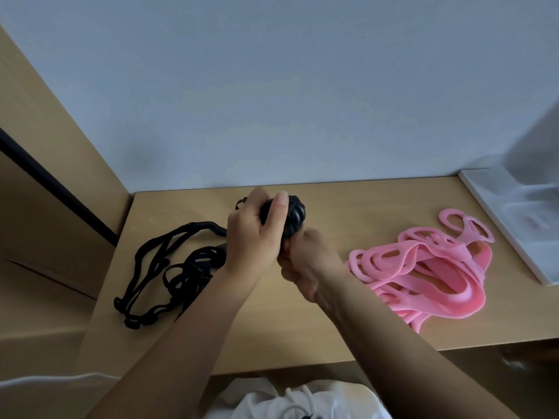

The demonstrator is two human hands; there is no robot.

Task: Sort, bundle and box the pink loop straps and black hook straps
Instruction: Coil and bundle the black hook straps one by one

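Note:
A rolled bundle of black hook straps is held up just above the back of the wooden table. My left hand wraps around its left side, fingers over the top. My right hand grips it from below. Loose black hook straps lie tangled on the left of the table, some trailing up toward the bundle. A heap of pink loop straps lies on the right.
A white tray-like object sits at the table's right edge. A wooden side panel with a black bar stands at the left. White fabric shows below the front edge. A pale wall backs the table.

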